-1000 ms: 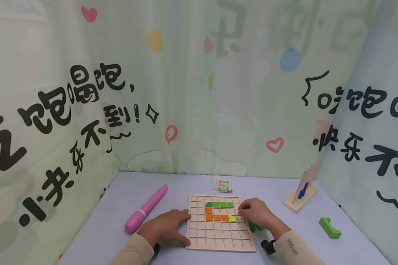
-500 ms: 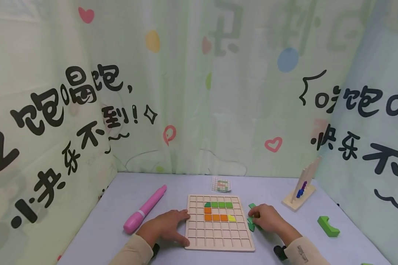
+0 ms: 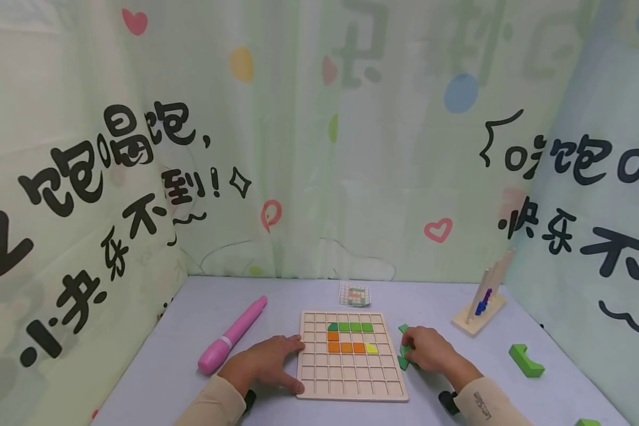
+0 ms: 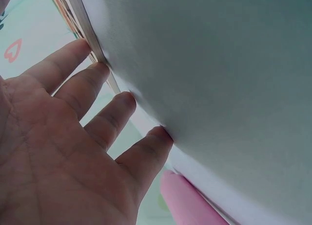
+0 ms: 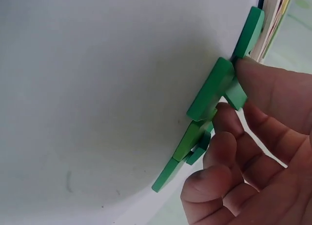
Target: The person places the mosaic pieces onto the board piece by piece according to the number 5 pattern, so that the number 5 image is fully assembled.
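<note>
A pale wooden grid board [image 3: 351, 387] lies on the table, with several green tiles [image 3: 355, 326], orange tiles [image 3: 346, 347] and one yellow tile [image 3: 371, 348] in its cells. My left hand [image 3: 268, 361] rests at the board's left edge, fingers spread; in the left wrist view its fingertips [image 4: 101, 69] touch the board's side. Right of the board, my right hand [image 3: 431, 349] is down at a small pile of loose green tiles [image 5: 212, 91]. Its thumb and curled index finger pinch a small green tile [image 5: 236, 94] there, while the other fingers curl below.
A pink wand-like stick [image 3: 234, 334] lies left of the board. Behind the board is a small printed pattern card [image 3: 354, 295]. On the right stand a wooden stand with blue and purple pieces [image 3: 481, 307] and a green arched block [image 3: 526, 361]. Printed curtains [image 3: 309, 177] enclose the table.
My right hand has moved from the board's right edge outward to the loose green tiles and stayed there. The left hand keeps its place on the board; the head view shifts slightly.
</note>
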Demonstrator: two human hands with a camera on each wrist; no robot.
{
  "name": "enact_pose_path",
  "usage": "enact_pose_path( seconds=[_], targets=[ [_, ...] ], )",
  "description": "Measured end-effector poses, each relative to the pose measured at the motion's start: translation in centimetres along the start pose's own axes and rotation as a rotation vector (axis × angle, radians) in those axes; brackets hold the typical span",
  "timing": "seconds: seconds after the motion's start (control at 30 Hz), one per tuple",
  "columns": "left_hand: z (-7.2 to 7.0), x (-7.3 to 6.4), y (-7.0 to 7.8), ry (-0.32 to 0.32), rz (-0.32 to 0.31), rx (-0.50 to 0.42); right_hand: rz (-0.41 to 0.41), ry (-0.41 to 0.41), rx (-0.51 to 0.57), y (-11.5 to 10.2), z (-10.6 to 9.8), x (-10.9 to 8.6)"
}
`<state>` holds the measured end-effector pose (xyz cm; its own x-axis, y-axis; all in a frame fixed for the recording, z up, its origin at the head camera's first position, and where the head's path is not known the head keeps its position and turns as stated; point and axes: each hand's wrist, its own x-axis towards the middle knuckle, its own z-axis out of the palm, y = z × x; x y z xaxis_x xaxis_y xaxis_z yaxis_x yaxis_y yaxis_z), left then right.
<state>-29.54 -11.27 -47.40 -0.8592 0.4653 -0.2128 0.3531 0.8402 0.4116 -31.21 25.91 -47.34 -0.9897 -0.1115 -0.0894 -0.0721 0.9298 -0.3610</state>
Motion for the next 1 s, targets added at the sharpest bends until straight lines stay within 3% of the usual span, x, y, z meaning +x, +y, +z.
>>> enact_pose_path(
  seconds=[0.23,0.53,0.73,1.0],
  targets=[
    [-0.1,0.0,-0.1,0.007,-0.006,0.003,-0.01,0.023,0.048,0.0,0.0,-0.3],
    [-0.1,-0.1,0.0,0.007,0.008,-0.007,0.036,0.007,0.262,0.5,-0.4,-0.3],
    [-0.1,-0.1,0.0,0.009,0.01,-0.016,0.034,0.007,0.36,-0.5,0.0,-0.4],
    [0.0,0.0,0.0,0.004,0.004,-0.024,-0.007,-0.008,0.413,-2.3,0.7,-0.8]
  ],
)
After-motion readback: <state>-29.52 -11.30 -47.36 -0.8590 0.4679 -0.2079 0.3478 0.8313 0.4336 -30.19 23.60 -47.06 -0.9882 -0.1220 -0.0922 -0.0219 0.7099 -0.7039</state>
